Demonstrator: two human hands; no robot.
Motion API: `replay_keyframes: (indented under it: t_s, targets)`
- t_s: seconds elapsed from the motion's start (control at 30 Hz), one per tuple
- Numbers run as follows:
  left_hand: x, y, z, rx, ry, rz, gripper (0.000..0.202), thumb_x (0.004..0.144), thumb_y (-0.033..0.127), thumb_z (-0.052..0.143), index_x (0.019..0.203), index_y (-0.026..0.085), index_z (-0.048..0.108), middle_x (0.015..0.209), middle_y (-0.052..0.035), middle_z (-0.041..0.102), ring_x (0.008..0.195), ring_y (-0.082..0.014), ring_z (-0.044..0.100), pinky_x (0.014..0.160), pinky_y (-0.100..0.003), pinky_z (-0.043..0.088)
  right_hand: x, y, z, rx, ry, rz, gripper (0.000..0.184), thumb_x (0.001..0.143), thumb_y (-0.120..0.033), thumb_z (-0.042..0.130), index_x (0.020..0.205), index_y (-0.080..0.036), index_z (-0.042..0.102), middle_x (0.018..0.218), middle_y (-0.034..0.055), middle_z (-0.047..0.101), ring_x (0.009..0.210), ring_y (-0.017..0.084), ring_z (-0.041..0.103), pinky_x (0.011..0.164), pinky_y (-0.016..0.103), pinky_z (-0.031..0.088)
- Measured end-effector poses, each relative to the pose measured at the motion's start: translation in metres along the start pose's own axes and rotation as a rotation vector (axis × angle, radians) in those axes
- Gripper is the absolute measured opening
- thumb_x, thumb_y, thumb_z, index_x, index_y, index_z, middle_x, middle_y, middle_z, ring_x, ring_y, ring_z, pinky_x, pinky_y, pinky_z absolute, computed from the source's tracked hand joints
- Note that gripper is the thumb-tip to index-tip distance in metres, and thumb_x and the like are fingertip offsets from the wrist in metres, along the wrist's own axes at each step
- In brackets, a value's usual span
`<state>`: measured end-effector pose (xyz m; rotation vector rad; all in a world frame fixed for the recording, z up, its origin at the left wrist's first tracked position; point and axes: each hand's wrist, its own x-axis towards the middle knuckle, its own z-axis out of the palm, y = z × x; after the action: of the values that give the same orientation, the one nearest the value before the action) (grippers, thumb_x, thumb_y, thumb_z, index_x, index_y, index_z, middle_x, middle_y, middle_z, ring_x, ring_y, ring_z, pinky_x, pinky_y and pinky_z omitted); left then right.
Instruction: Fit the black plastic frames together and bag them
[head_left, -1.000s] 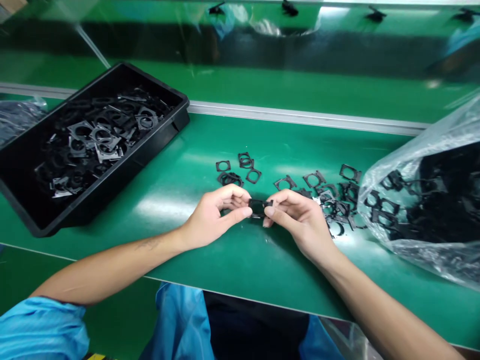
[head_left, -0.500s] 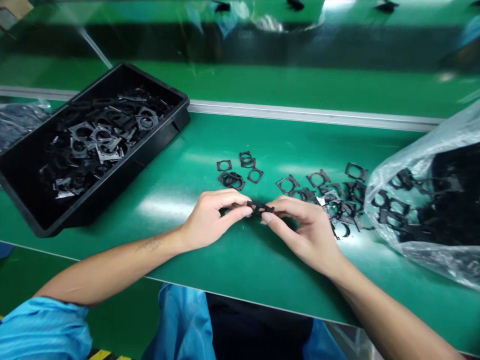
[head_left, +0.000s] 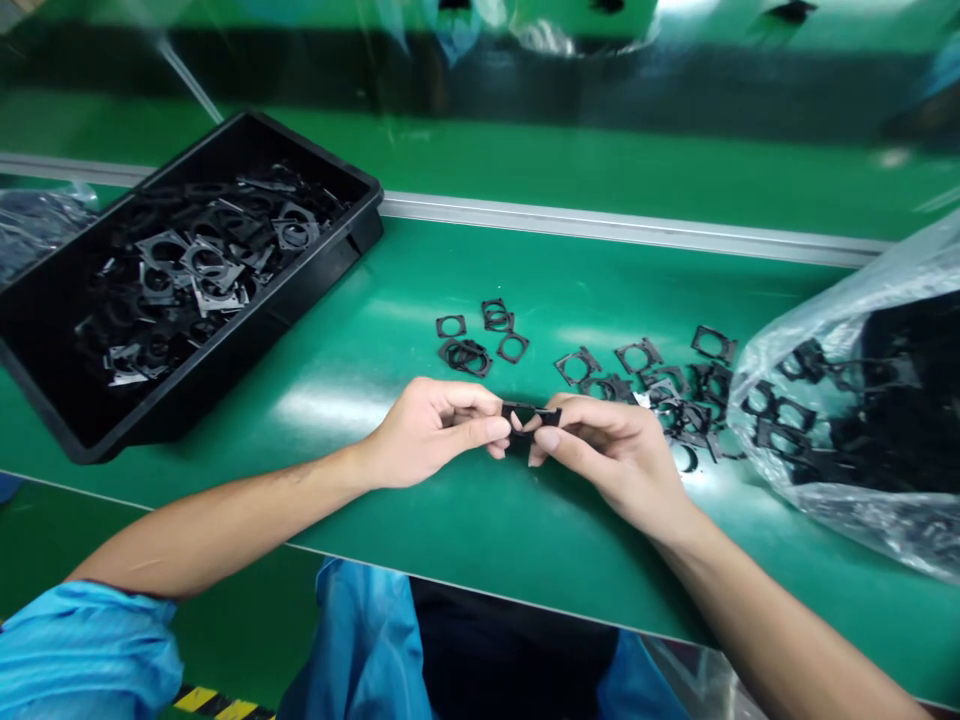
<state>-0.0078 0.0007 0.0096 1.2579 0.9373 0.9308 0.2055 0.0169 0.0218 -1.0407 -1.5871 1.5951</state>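
Between my two hands is a small black plastic frame point(head_left: 529, 410) with a round opening, held just above the green table. My left hand point(head_left: 442, 430) pinches its left end between thumb and fingers. The right end is pinched by my right hand point(head_left: 611, 445). Part of the frame is hidden behind my fingertips. Beyond my left hand lies a small group of similar black frames point(head_left: 465, 356), some of them overlapping. A larger loose pile of frames point(head_left: 686, 398) spreads out beyond my right hand.
A black bin point(head_left: 247, 370) holding many frames stands at the left. At the right, a clear plastic bag point(head_left: 847, 285) lies open with black parts inside. A metal rail point(head_left: 600, 231) runs along the back of the green table point(head_left: 420, 560). More clear plastic point(head_left: 45, 225) lies at far left.
The frame between my hands has tilted, so its opening now shows more. My right hand has shifted slightly right. The pile and bin stay as they were.
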Motion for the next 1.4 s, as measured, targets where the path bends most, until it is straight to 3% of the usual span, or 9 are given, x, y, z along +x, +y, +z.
replay_keyframes:
  t_s: [0.23,0.5,0.7,0.87,1.2,1.4]
  targets:
    - [0.001,-0.005,0.0,0.046,0.028,0.022,0.038,0.086,0.051,0.074,0.079,0.014,0.075,0.077,-0.0069,0.073,0.068,-0.0145,0.068,0.063,-0.025,0.056,0.0,0.0,0.0,-0.065,0.024,-0.019,0.042,0.084,-0.053,0.077,0.062,-0.019,0.07,0.065,0.0039,0.067,0.061,0.016,0.058,0.056,0.029,0.045]
    - [0.003,-0.004,-0.002,0.053,0.021,0.029,0.04,0.086,0.052,0.074,0.072,0.014,0.07,0.074,-0.0052,0.068,0.064,-0.0128,0.064,0.059,-0.024,0.053,0.002,0.004,0.003,0.143,-0.012,0.094,0.044,0.076,-0.056,0.083,0.06,-0.019,0.064,0.058,0.0006,0.066,0.053,0.014,0.056,0.056,0.029,0.046]
    - [0.002,-0.005,-0.005,0.054,-0.01,0.066,0.035,0.087,0.049,0.074,0.085,0.014,0.077,0.083,-0.0076,0.07,0.068,-0.0138,0.067,0.062,-0.025,0.055,0.0,0.004,0.001,0.148,-0.037,0.118,0.037,0.077,-0.053,0.084,0.069,-0.019,0.07,0.06,0.0014,0.068,0.056,0.015,0.058,0.057,0.03,0.048]
    - [0.004,-0.008,-0.006,0.061,-0.017,0.065,0.033,0.089,0.046,0.072,0.081,0.015,0.076,0.081,-0.0068,0.07,0.069,-0.0139,0.067,0.063,-0.024,0.055,0.0,0.001,0.002,0.126,-0.006,0.084,0.034,0.076,-0.052,0.086,0.077,-0.02,0.075,0.071,0.003,0.07,0.061,0.014,0.06,0.058,0.029,0.05]
    - [0.005,-0.01,-0.003,-0.031,0.02,-0.004,0.035,0.084,0.047,0.078,0.08,0.013,0.071,0.073,-0.0051,0.07,0.065,-0.0147,0.068,0.063,-0.027,0.057,0.003,-0.001,0.001,0.158,-0.03,0.091,0.037,0.076,-0.051,0.086,0.064,-0.019,0.072,0.065,0.0021,0.069,0.061,0.014,0.061,0.061,0.029,0.049]
    - [0.004,-0.004,-0.007,-0.156,-0.112,-0.041,0.03,0.082,0.042,0.082,0.085,0.013,0.076,0.079,-0.0065,0.074,0.068,-0.0149,0.072,0.066,-0.025,0.059,0.001,-0.002,0.0,0.206,-0.083,0.084,0.031,0.081,-0.046,0.084,0.068,-0.019,0.075,0.066,0.0018,0.071,0.06,0.014,0.063,0.063,0.028,0.05]
